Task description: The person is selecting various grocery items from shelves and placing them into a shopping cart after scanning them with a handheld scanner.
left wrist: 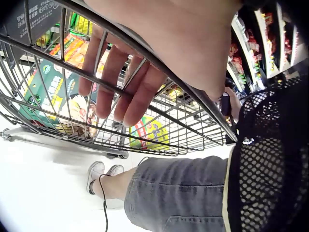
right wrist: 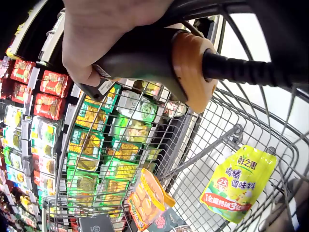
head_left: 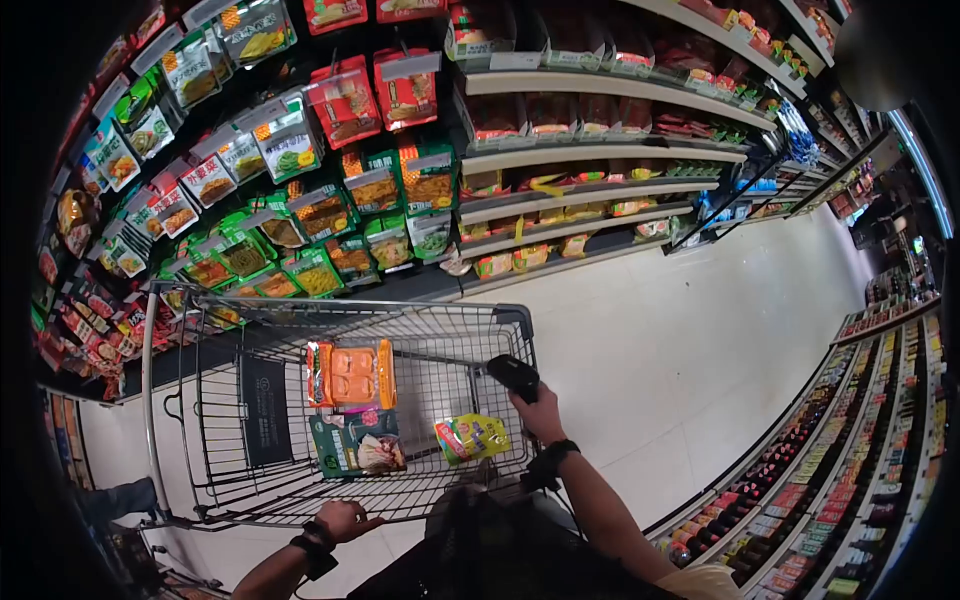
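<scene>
In the head view, my right hand (head_left: 541, 412) grips a black handheld scanner (head_left: 513, 376) over the near right corner of a wire shopping cart (head_left: 520, 318). The right wrist view shows the scanner's orange end (right wrist: 193, 63) and thick black cable (right wrist: 241, 70). My left hand (head_left: 343, 520) holds the cart's near rim. Its fingers (left wrist: 111, 79) hook over the rim, hanging inside the wires. Within the cart lie an orange food pack (head_left: 354, 374), a dark green pack (head_left: 360, 442) beside it, and a yellow-green seasoning pouch (right wrist: 239, 183) nearer the right hand.
Shelves of hanging green and red food packets (head_left: 320, 210) run along the cart's far side. Stepped shelves (head_left: 600, 85) continue right. Bottle shelves (head_left: 800, 490) border the pale floor (head_left: 690, 350) at the lower right. Another person's leg (head_left: 118, 498) shows at the left.
</scene>
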The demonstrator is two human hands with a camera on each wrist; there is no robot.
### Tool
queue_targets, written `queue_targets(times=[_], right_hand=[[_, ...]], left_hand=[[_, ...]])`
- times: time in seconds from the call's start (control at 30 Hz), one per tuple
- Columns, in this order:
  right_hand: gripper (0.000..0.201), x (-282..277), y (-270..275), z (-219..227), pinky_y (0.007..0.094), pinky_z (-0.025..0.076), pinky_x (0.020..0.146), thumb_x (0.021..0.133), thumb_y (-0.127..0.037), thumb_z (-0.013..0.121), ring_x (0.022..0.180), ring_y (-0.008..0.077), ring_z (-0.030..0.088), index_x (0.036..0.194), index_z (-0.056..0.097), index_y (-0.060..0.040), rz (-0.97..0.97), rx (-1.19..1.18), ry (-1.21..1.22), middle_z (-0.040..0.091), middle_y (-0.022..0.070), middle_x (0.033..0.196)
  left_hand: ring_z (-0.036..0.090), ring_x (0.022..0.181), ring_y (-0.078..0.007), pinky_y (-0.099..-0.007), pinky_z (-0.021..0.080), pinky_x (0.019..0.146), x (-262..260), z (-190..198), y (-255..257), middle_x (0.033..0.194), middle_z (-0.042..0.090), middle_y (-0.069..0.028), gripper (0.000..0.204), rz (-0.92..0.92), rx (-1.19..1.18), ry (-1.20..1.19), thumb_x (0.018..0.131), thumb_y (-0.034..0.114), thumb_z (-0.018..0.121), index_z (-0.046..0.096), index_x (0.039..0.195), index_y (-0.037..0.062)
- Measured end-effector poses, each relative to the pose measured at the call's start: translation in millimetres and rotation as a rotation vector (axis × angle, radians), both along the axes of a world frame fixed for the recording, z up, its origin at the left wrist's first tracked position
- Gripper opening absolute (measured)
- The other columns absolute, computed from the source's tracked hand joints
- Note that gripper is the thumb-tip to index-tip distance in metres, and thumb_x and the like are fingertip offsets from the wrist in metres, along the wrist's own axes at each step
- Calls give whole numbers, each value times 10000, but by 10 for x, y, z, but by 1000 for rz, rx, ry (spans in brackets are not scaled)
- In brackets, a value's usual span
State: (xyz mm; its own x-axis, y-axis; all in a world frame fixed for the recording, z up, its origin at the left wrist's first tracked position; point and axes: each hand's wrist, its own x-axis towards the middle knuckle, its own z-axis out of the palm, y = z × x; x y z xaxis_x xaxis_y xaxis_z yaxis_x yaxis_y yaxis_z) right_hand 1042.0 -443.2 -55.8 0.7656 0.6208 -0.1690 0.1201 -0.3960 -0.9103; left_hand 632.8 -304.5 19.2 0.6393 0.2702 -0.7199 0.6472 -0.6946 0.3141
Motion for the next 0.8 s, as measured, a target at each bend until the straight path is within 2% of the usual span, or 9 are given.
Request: queue_targets(times=[0.1, 0.47, 0.53, 0.57, 0.63, 0.73, 0.8], right_hand=[[335, 183, -9, 71, 308, 473, 607, 739, -216, 707, 663, 142, 583, 947, 617, 31, -7, -8, -6, 648, 96, 756], [313, 705, -220, 114, 306, 488, 662, 737, -174, 705, 715, 148, 608, 961, 618, 26, -1, 29, 13, 663, 108, 794], [352, 942, -300, 62, 356, 492, 636, 700, -233, 713, 690, 259, 641, 878, 598, 49, -12, 125, 8, 640, 177, 741], [352, 1012, -304, 50, 362, 490, 624, 698, -240, 713, 672, 272, 639, 849, 595, 55, 1, 107, -16, 633, 186, 723], [353, 1081, -302, 20, 364, 490, 624, 697, -247, 715, 671, 281, 638, 834, 594, 55, 15, 95, -24, 629, 191, 717], [354, 1286, -387, 36, 387, 494, 639, 699, -267, 714, 688, 328, 634, 831, 605, 44, 34, 80, -17, 620, 201, 726], [343, 1408, -391, 47, 408, 495, 656, 705, -271, 707, 719, 359, 626, 854, 621, 26, 69, 147, -103, 618, 200, 764]], left_hand=[[637, 715, -283, -383, 500, 695, 194, 16, 7, 740, 662, -103, 613, 66, -73, 52, 797, 672, 477, 688, 742, 99], [627, 735, -271, -381, 496, 677, 572, -56, -314, 783, 649, -81, 567, 56, -66, -56, 808, 636, 496, 682, 724, 107], [630, 743, -272, -388, 497, 695, 819, -4, -463, 799, 651, -75, 557, 52, -52, -16, 817, 623, 495, 684, 736, 105], [631, 744, -275, -388, 497, 674, 890, 31, -468, 777, 652, -85, 448, 39, -47, -21, 836, 521, 548, 688, 777, 100], [632, 752, -274, -385, 497, 669, 1001, 110, -526, 788, 654, -82, 434, 49, -34, -1, 838, 508, 551, 687, 787, 99], [633, 769, -273, -382, 496, 676, 1116, 10, -633, 804, 657, -82, 439, 52, -33, -15, 842, 507, 543, 686, 795, 95], [633, 779, -272, -380, 496, 681, 1209, -2, -694, 814, 659, -84, 450, 48, -38, -35, 846, 512, 532, 686, 799, 93]])
